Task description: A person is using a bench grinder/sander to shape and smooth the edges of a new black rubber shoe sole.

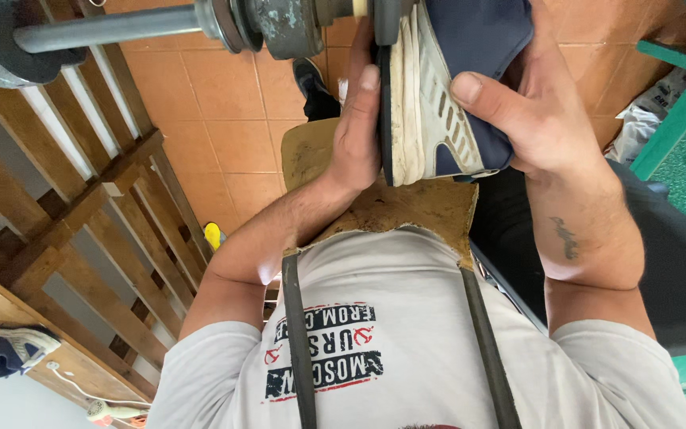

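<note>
I hold a navy and white sneaker (pixel 446 95) with both hands, its sole edge turned toward a machine's wheel (pixel 283 28) at the top of the view. My left hand (pixel 356 131) lies flat along the dark sole, thumb up near the machine. My right hand (pixel 545 111) grips the navy upper, with its thumb across the white side panel. The shoe's toe end is hidden behind the machine parts. A brown leather apron (pixel 414 208) covers my lap below the shoe.
A grey metal shaft (pixel 113 28) runs left from the wheel. A slatted wooden rack (pixel 97 206) fills the left side, with another sneaker (pixel 9 346) on a board below it. Orange floor tiles (pixel 224 119) lie beneath. A green table edge (pixel 676 119) stands at the right.
</note>
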